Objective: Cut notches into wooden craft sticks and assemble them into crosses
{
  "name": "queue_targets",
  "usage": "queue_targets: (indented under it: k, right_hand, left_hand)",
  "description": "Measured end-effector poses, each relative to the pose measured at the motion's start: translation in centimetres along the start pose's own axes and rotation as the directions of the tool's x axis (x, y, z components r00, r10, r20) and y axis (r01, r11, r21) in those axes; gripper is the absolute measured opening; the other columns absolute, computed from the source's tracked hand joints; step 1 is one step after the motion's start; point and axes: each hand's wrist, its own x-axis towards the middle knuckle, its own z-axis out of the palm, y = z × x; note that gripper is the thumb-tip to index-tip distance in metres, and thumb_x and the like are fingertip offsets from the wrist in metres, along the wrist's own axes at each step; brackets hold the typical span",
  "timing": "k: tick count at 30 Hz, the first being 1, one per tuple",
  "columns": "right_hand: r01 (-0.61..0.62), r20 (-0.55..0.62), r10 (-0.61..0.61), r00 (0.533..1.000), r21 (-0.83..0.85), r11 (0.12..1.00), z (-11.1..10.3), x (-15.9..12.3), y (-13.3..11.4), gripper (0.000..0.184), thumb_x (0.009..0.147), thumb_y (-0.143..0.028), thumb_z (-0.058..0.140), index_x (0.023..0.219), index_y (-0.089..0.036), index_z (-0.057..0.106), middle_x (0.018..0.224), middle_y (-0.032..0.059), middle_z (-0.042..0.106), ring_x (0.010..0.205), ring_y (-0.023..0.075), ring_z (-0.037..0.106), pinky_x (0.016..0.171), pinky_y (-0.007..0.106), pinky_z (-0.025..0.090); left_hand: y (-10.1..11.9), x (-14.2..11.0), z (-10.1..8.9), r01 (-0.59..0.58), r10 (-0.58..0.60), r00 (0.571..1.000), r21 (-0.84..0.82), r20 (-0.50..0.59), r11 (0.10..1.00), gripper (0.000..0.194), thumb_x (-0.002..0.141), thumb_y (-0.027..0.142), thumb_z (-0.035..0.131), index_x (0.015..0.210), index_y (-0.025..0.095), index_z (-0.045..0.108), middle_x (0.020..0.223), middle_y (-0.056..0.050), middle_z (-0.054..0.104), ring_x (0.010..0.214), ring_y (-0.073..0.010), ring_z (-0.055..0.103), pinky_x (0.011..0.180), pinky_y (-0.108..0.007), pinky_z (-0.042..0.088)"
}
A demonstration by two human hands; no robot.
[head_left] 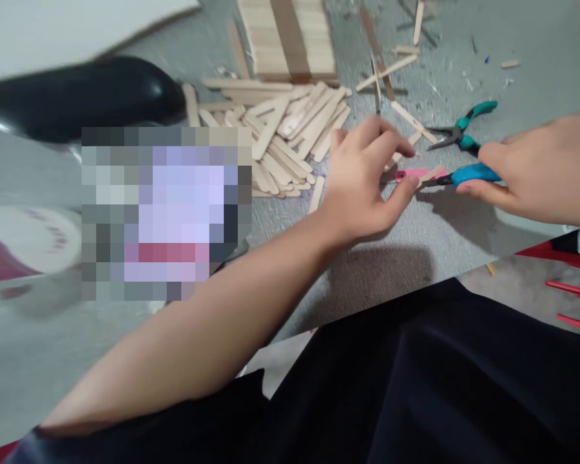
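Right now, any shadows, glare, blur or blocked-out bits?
In the head view, shadows darken the table below the left hand and right hand; same view, a coarse mosaic hides a patch beside the wooden sticks; same view, the dark rounded object looks soft, a glint below its left end.

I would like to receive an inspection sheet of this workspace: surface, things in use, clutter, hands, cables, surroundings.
Surface: grey textured table with small scraps on it.
Things in use: blue-handled tool, its tip at a short wood piece; pink item there too, kind unclear.
Clutter: loose pile of wooden sticks; stick bundle with brown strip; teal-handled pliers, lying open.
Hands: right hand grips the blue-handled tool; left hand is beside the wood piece, its hold unclear.
Cables: nothing seen.
Surroundings: long black object at left; dark clothing below; a pixelated patch hides part of the view.
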Motion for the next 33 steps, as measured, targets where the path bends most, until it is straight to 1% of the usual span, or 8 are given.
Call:
queue_targets:
  k: [2,5,8,12,17,21,28,33]
  right_hand:
    - [-0.005,-0.082,0.007,0.997,0.019,1.000,-1.1,-0.1,0.0,0.050,0.108,-0.074,0.072,0.103,-0.025,0.070,0.077,0.0096,0.064,0.074,0.0306,0.067,0.076,0.043,0.022]
    - [0.042,-0.210,-0.027,0.977,0.069,0.997,-1.7,0.1,0.3,0.051,0.107,-0.072,0.075,0.095,-0.023,0.066,0.080,0.0108,0.064,0.075,0.0307,0.069,0.074,0.043,0.017]
    - [0.147,-0.370,-0.085,0.925,0.143,0.979,-1.0,0.6,0.7,0.054,0.110,-0.072,0.072,0.089,-0.022,0.066,0.079,0.0123,0.066,0.076,0.0310,0.069,0.072,0.042,0.015]
    - [0.267,-0.535,-0.085,0.841,0.272,0.925,1.1,1.4,0.6,0.059,0.115,-0.077,0.061,0.092,-0.025,0.075,0.077,0.0123,0.071,0.078,0.0303,0.067,0.072,0.041,0.019]
    - [0.300,-0.560,-0.046,0.827,0.371,0.879,4.1,2.7,-0.2,0.065,0.116,-0.084,0.057,0.097,-0.026,0.080,0.085,0.0118,0.077,0.076,0.0284,0.064,0.070,0.041,0.017]
    - [0.305,-0.519,-0.025,0.855,0.462,0.833,5.7,3.5,-1.3,0.065,0.116,-0.084,0.057,0.102,-0.027,0.083,0.094,0.0134,0.081,0.079,0.0298,0.065,0.069,0.041,0.018]
    - [0.279,-0.470,0.015,0.882,0.549,0.788,7.1,4.2,-2.5,0.062,0.115,-0.082,0.059,0.108,-0.026,0.086,0.101,0.0167,0.083,0.085,0.0343,0.071,0.069,0.041,0.023]
    - [0.307,-0.460,-0.017,0.888,0.565,0.766,7.5,4.5,-3.1,0.059,0.118,-0.077,0.055,0.117,-0.026,0.085,0.110,0.0171,0.087,0.088,0.0349,0.074,0.069,0.041,0.025]
  left_hand:
    - [-0.2,-0.3,0.3,0.003,-0.003,0.999,-0.010,-0.038,1.000,0.026,0.113,0.053,0.070,0.116,0.029,0.078,0.103,-0.011,0.085,0.092,-0.0310,0.078,0.100,-0.057,0.055]
    - [-0.3,-0.4,0.8,0.046,-0.045,0.997,0.021,-0.060,0.999,0.036,0.119,0.056,0.059,0.101,0.028,0.072,0.069,-0.001,0.068,0.064,-0.0235,0.062,0.083,-0.050,0.050]
    - [-0.4,-0.3,0.9,0.070,-0.063,0.995,0.089,-0.078,0.994,0.040,0.121,0.050,0.053,0.087,0.029,0.060,0.059,0.002,0.055,0.056,-0.0220,0.047,0.072,-0.045,0.040]
    - [-0.5,-0.2,0.6,0.083,-0.069,0.993,0.158,-0.094,0.984,0.043,0.121,0.044,0.050,0.080,0.031,0.046,0.060,0.001,0.048,0.056,-0.0217,0.036,0.067,-0.043,0.030]
    - [-0.7,-0.6,0.5,0.104,-0.083,0.989,0.180,-0.122,0.978,0.045,0.121,0.042,0.050,0.078,0.030,0.045,0.060,0.001,0.047,0.057,-0.0220,0.039,0.068,-0.042,0.032]
    - [-0.6,-0.9,0.5,0.137,-0.107,0.981,0.191,-0.160,0.972,0.048,0.122,0.042,0.050,0.076,0.030,0.041,0.059,0.001,0.047,0.057,-0.0211,0.039,0.067,-0.042,0.032]
    - [-0.7,-1.5,0.1,0.167,-0.135,0.980,0.229,-0.149,0.959,0.050,0.125,0.047,0.047,0.078,0.030,0.046,0.059,0.001,0.048,0.057,-0.0206,0.038,0.067,-0.043,0.028]
    - [-0.6,-1.7,-0.4,0.201,-0.168,0.972,0.205,-0.165,0.958,0.058,0.128,0.059,0.040,0.079,0.029,0.047,0.062,0.000,0.050,0.059,-0.0205,0.037,0.068,-0.043,0.025]
